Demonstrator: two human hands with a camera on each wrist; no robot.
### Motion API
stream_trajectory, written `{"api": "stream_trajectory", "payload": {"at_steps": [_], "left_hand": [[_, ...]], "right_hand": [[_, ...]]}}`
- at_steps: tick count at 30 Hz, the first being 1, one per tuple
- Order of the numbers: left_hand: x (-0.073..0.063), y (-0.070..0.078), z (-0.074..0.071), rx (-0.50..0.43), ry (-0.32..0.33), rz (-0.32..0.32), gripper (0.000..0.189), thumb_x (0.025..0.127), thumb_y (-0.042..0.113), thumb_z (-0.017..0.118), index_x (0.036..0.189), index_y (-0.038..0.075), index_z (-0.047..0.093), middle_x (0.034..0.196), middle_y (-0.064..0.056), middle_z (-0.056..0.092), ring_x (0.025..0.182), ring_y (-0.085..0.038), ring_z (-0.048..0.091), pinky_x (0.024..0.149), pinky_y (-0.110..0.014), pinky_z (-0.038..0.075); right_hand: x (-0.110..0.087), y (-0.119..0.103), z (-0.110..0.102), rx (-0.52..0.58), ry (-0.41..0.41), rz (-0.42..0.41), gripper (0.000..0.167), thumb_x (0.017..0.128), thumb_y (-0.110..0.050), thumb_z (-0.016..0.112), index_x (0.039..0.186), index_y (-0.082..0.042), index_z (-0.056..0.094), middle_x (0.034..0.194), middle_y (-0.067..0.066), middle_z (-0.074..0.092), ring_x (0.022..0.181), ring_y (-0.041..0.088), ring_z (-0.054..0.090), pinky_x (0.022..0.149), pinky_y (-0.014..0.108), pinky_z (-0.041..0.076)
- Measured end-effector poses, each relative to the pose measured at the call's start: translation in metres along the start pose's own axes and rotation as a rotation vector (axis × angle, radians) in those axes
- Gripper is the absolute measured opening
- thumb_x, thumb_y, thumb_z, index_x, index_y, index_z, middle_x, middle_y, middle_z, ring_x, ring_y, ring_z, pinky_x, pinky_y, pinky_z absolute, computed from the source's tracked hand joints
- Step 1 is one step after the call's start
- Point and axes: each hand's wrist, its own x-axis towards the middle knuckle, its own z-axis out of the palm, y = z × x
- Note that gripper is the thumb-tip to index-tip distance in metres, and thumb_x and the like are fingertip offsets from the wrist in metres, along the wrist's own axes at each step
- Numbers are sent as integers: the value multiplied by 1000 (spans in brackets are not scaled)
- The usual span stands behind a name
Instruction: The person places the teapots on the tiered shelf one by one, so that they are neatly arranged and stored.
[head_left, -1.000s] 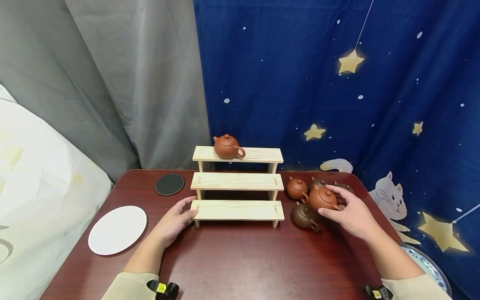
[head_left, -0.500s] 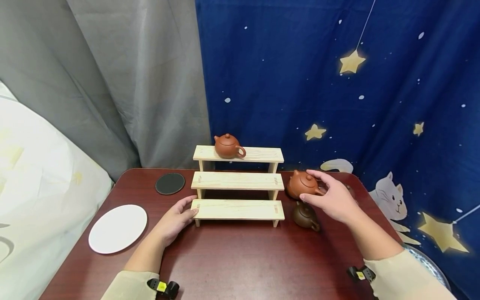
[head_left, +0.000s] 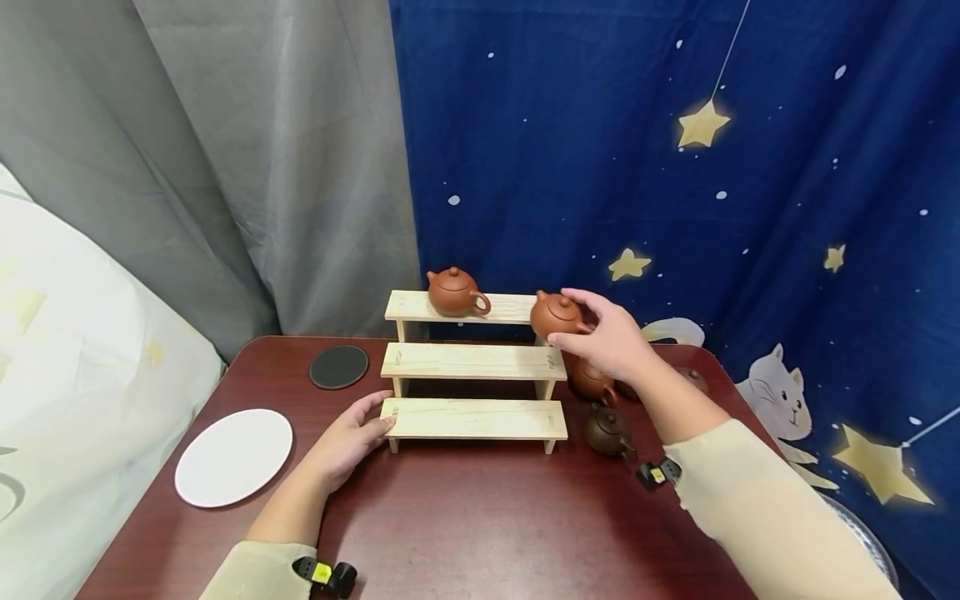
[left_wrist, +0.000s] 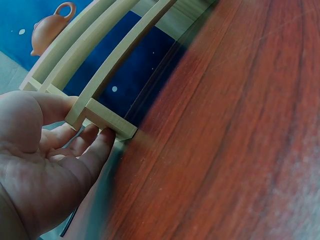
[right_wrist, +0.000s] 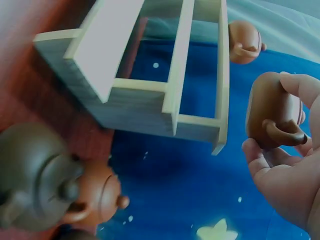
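Observation:
A reddish-brown clay teapot [head_left: 556, 317] is held by my right hand [head_left: 611, 337], thumb and fingers around its body on the handle side. In the right wrist view this teapot [right_wrist: 270, 107] hangs apart from the three-step wooden display stand [head_left: 474, 362], near its top step. My left hand [head_left: 356, 442] grips the left end of the lowest step, thumb on the board and fingers at the leg [left_wrist: 112, 120]. Another reddish-brown teapot [head_left: 452, 292] sits left of the middle on the top step, spout to the left.
Right of the stand, a dark brown teapot [head_left: 608, 431] and a reddish-brown one [head_left: 592, 382] stand on the table [head_left: 480, 525], with more dark ones partly hidden behind my right arm. At left lie a round black coaster [head_left: 339, 367] and a white plate [head_left: 234, 457].
My right hand has lifted the reddish-brown teapot from the group at right and carried it up and left to the top step's right end. My left hand has stayed on the stand.

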Motion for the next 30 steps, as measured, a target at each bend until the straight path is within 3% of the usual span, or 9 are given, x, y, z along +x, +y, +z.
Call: {"api": "stream_trajectory", "payload": {"at_steps": [8, 14, 21, 30], "left_hand": [[1, 0, 0, -11, 4, 3, 66, 110, 23, 61, 167, 10, 30, 165, -18, 43, 117, -8, 62, 97, -21, 50], [-1, 0, 1, -7, 5, 2, 66, 110, 22, 61, 167, 9, 31, 165, -18, 43, 119, -10, 62, 97, -22, 49], [-1, 0, 1, -11, 8, 3, 65, 110, 21, 61, 167, 9, 31, 165, -18, 43, 118, -9, 62, 97, -22, 50], [1, -2, 0, -20, 0, 9, 66, 110, 21, 61, 167, 9, 30, 165, -18, 42, 119, -8, 62, 96, -20, 50]], "right_hand": [[51, -8, 17, -29, -4, -21, 84, 89, -42, 87, 162, -24, 48, 158, 5, 57, 141, 29, 59, 118, 51, 48], [73, -8, 27, -13, 14, -4, 83, 88, -41, 88, 160, -23, 51, 157, 5, 58, 140, 27, 59, 118, 50, 47], [83, -10, 36, -18, -7, 5, 82, 88, -38, 87, 160, -21, 51, 160, 8, 56, 144, 29, 56, 121, 49, 45], [82, -8, 39, -40, -17, -4, 82, 91, -41, 84, 162, -22, 47, 164, 9, 51, 149, 31, 51, 123, 51, 42]]}}
